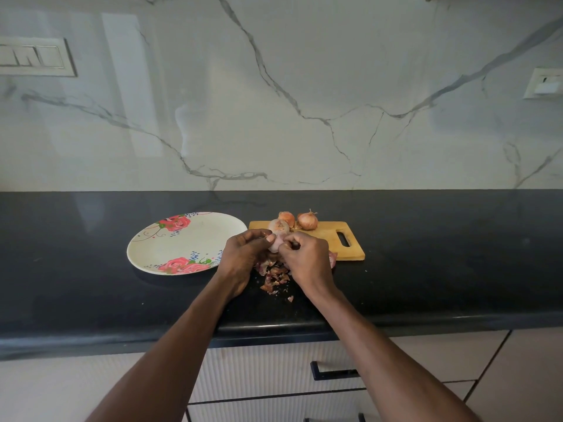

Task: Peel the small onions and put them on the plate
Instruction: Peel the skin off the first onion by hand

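A pale, partly peeled small onion [277,229] is held over the near left corner of the wooden cutting board [332,242]. My left hand [240,254] grips it from the left, and my right hand [306,254] pinches it from the right. A small dark object shows in my right fist; I cannot tell what it is. Two unpeeled brown onions [287,218] [307,220] sit at the board's far edge. The floral plate [189,239] lies left of the board with nothing on it. Loose reddish peels [274,277] lie on the counter under my hands.
The black counter [91,269] runs wall to wall, its front edge just below my forearms. A marble backsplash rises behind, with switch plates at far left [33,57] and right [543,83]. Drawers with a dark handle [335,371] are below.
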Available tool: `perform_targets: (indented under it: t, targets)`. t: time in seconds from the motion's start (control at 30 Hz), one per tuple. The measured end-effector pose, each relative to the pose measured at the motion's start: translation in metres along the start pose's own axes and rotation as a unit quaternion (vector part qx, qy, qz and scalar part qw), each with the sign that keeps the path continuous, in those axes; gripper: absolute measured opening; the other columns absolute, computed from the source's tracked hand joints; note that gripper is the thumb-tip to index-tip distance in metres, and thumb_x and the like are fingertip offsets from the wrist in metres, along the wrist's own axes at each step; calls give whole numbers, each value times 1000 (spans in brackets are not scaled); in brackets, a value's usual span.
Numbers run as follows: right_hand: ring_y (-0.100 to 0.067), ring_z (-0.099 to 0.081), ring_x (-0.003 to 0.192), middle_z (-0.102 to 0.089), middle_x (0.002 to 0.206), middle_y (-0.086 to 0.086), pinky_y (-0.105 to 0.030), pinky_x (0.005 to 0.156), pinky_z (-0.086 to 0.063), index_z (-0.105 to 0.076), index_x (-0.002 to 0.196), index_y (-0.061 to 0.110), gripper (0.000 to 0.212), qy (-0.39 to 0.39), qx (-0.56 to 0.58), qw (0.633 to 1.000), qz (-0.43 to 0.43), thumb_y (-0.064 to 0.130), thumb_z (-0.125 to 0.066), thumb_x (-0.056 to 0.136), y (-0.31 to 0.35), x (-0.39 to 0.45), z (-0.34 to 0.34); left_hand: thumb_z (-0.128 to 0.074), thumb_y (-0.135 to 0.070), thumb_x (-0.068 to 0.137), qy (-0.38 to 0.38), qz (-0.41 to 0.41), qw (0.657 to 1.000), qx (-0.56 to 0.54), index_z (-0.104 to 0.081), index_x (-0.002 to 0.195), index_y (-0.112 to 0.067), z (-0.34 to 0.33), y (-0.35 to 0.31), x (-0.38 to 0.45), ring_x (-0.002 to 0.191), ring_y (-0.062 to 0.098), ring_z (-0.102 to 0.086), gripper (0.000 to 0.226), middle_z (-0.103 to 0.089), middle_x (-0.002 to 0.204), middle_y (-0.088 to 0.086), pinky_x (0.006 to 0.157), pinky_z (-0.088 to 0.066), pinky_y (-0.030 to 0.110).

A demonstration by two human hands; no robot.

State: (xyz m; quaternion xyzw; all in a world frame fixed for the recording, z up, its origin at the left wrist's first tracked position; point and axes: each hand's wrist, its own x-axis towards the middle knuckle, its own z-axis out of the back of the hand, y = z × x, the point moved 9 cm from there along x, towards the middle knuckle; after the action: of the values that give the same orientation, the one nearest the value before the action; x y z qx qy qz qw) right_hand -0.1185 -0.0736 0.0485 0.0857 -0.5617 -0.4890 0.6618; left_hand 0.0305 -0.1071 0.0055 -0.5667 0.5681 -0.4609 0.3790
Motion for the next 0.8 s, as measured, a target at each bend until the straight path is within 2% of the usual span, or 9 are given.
perform_targets:
  t: [0.13, 0.3, 0.47, 0.53, 0.57, 0.63, 0.7, 0.73, 0.8]
  targets:
    - [-20, -57, 52, -65, 60, -2, -36, 48, -43, -71, 71, 7, 25, -10, -8, 1000, -25, 22, -71, 91, -3, 0, 4, -73, -9, 87, 8, -3, 1000, -20, -63, 108, 8, -5, -3, -3, 84, 28, -73, 29, -74, 90, 19, 79, -62, 37]
    - [-3, -45, 46, -58, 58, 6, -20, 44, -34, -67, 68, 10, 20, -33, -22, 996, -75, 8, -70, 88, -16, 2, 9, -69, -6, 90, 3, -2, 999, -46, -66, 102, 4, -4, -5, -4, 86, 29, -72, 16, -74, 94, 20, 84, -62, 39]
    - [-5, -53, 53, -68, 71, 2, -15, 47, -38, -76, 85, 8, 12, -11, -48, 997, -64, 3, -66, 88, -8, 2, 7, -63, -4, 95, -13, 4, 998, -68, -68, 99, 4, -2, -5, -4, 81, 24, -73, 10, -75, 92, 16, 82, -62, 38]
    - [-13, -56, 58, -70, 72, -3, -29, 53, -47, -74, 77, 7, 16, 2, -53, 998, -28, 3, -62, 86, -4, 1, 3, -62, -5, 96, -16, -1, 997, -70, -70, 98, 2, -2, -6, -4, 82, 23, -72, 11, -76, 92, 15, 83, -61, 38]
    - [-19, -56, 57, -67, 67, -4, -37, 54, -48, -70, 68, 5, 21, 4, -48, 999, -19, 9, -61, 86, -3, 1, 1, -61, -6, 96, -16, -3, 998, -69, -70, 98, 1, -3, -6, -5, 84, 24, -72, 12, -76, 93, 16, 85, -60, 39]
    - [-21, -55, 53, -61, 58, -3, -44, 54, -47, -63, 60, 8, 38, 3, -38, 999, -24, 33, -57, 88, -4, 1, 0, -63, -8, 95, -9, -4, 997, -71, -71, 100, 0, -5, -8, -8, 89, 27, -73, 13, -76, 99, 18, 88, -59, 41]
    - [-16, -62, 56, -68, 66, -1, -42, 57, -52, -70, 70, 12, 41, 12, -22, 999, -40, 45, -57, 90, -6, 1, -2, -68, -11, 89, 6, -10, 997, -82, -71, 102, 1, -8, -10, -10, 93, 28, -74, 19, -75, 103, 20, 89, -60, 40]
    - [-14, -68, 66, -74, 79, 0, -39, 64, -57, -77, 85, 12, 35, 22, -11, 999, -49, 43, -62, 91, -4, 1, -2, -71, -13, 83, 14, -13, 996, -83, -72, 104, 2, -10, -12, -12, 93, 28, -74, 25, -75, 103, 20, 89, -61, 40]
    - [-13, -72, 90, -76, 107, -1, -22, 77, -57, -76, 114, 11, 33, 41, -8, 997, -59, 35, -69, 92, -4, 2, -3, -73, -15, 76, 26, -11, 997, -76, -71, 108, 3, -12, -13, -13, 93, 27, -74, 37, -75, 103, 20, 88, -61, 37]
